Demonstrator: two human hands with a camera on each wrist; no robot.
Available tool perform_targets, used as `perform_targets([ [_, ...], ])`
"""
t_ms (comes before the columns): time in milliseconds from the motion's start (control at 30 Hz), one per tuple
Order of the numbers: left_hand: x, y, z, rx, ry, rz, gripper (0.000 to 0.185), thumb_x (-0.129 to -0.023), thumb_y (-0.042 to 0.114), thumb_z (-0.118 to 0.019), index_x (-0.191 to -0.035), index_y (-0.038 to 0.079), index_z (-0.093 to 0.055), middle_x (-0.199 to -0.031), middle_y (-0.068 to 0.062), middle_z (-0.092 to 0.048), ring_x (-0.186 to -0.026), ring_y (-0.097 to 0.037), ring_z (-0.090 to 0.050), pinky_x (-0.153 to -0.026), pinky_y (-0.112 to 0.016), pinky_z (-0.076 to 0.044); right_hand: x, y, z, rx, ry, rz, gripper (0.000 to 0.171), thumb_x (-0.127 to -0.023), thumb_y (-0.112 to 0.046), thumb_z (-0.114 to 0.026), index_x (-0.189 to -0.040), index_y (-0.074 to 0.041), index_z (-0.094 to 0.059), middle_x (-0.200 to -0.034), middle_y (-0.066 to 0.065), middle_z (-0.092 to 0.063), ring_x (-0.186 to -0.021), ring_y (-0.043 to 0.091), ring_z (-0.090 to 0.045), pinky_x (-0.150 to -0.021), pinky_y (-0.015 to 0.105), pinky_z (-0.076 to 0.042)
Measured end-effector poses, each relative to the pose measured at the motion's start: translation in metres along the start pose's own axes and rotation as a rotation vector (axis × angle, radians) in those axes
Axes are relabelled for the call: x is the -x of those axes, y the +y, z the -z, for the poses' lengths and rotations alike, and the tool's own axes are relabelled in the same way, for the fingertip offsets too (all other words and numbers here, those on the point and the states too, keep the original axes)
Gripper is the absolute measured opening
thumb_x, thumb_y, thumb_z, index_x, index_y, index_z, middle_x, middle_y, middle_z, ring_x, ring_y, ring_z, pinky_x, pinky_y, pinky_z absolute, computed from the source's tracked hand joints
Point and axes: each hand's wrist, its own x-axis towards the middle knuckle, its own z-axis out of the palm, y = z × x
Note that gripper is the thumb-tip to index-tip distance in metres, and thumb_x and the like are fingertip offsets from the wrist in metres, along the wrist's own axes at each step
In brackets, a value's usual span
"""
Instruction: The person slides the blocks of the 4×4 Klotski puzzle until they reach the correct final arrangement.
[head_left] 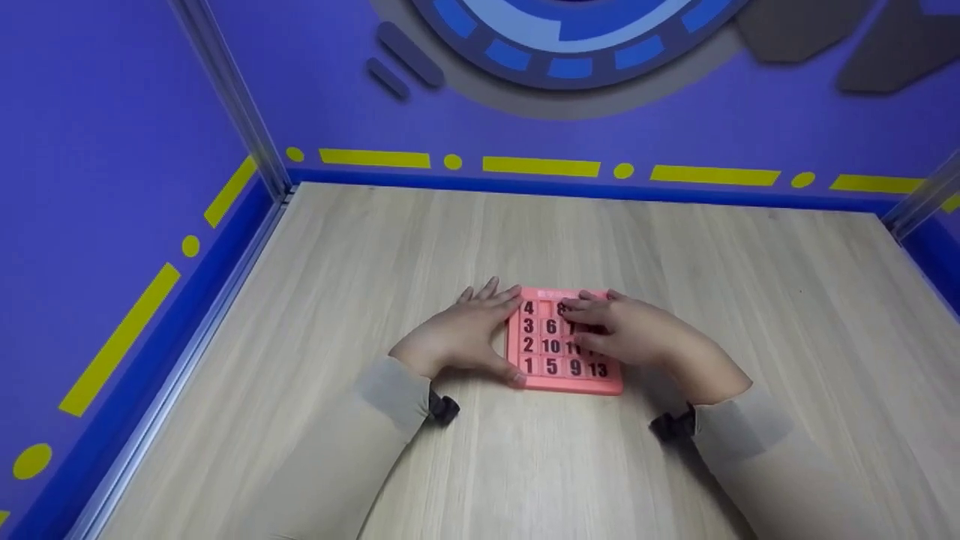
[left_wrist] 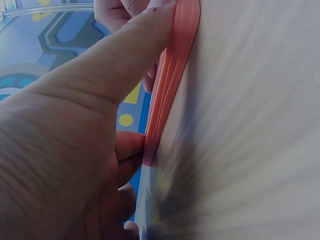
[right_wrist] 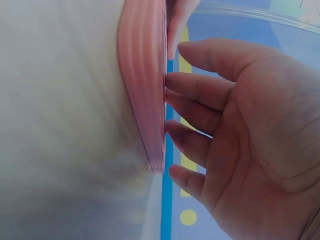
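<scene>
While a person's left hand (head_left: 463, 331) holds the pink number puzzle (head_left: 571, 385) by its left side, thumb and fingers spread wide, the right hand (head_left: 637, 328), loosely extended and gripping nothing, rests fingertips on the tiles (head_left: 552, 366). The puzzle lies right of and below the frame's center. Ordering looks partly done: 1 to 4 climb the left column and 1, 5, 9, 13 fill the bottom row, but 10 between 5 and 6 seems left to sort. Counted: two hands, one puzzle, one visible gap (head_left: 545, 308), at least ten legible tiles, others covered.
</scene>
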Motion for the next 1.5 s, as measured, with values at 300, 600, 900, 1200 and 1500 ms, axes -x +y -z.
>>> perform_targets([
  [300, 0.001, 0.0, 0.002, 0.014, 0.008, 0.015, 0.145, -0.073, 0.075, -0.096, -0.182, 0.018, -0.02, -0.192, 0.006, -0.01, -0.18, -0.024, 0.006, -0.148, -0.049, 0.004, 0.003, -0.009, 0.007, 0.022, 0.006, -0.157, 0.05, -0.114, -0.038, -0.065, -0.161, -0.022, -0.065, -0.174, 0.009, -0.055, -0.17, 0.041, -0.04, -0.142, 0.068, -0.025],
  [600, 0.004, 0.0, 0.002, 0.024, 0.005, 0.018, 0.144, -0.073, 0.073, -0.096, -0.182, 0.018, -0.02, -0.192, 0.006, -0.01, -0.18, -0.025, 0.006, -0.148, -0.05, 0.005, 0.001, -0.013, 0.003, 0.068, 0.039, -0.121, 0.047, -0.112, -0.034, -0.069, -0.155, -0.016, -0.071, -0.167, 0.014, -0.063, -0.165, 0.043, -0.048, -0.138, 0.068, -0.035],
  [900, 0.003, -0.002, 0.003, 0.017, 0.006, 0.008, 0.144, -0.074, 0.075, -0.095, -0.183, 0.019, -0.019, -0.192, 0.007, -0.009, -0.18, -0.025, 0.006, -0.148, -0.05, 0.004, -0.005, -0.019, 0.0, 0.062, 0.23, 0.015, 0.038, -0.11, -0.029, -0.074, -0.142, -0.01, -0.079, -0.148, 0.012, -0.077, -0.143, 0.037, -0.071, -0.128, 0.06, -0.054],
  [1200, 0.002, -0.002, 0.001, -0.003, -0.006, 0.006, 0.144, -0.075, 0.078, -0.093, -0.183, 0.019, -0.019, -0.192, 0.007, -0.009, -0.18, -0.026, 0.006, -0.149, -0.05, 0.002, -0.018, -0.028, -0.01, 0.032, 0.076, 0.096, 0.06, -0.11, -0.035, -0.072, -0.165, -0.013, -0.06, -0.175, 0.01, -0.056, -0.171, 0.036, -0.04, -0.141, 0.061, -0.035],
  [1500, 0.0, 0.001, 0.0, -0.009, -0.02, 0.007, 0.143, -0.076, 0.079, -0.092, -0.183, 0.02, -0.017, -0.192, 0.009, -0.007, -0.18, -0.024, 0.008, -0.149, -0.05, 0.003, -0.018, -0.029, -0.016, 0.059, -0.003, 0.077, 0.068, -0.113, -0.044, -0.066, -0.172, -0.016, -0.049, -0.182, 0.003, -0.044, -0.176, 0.032, -0.029, -0.147, 0.061, -0.02],
])
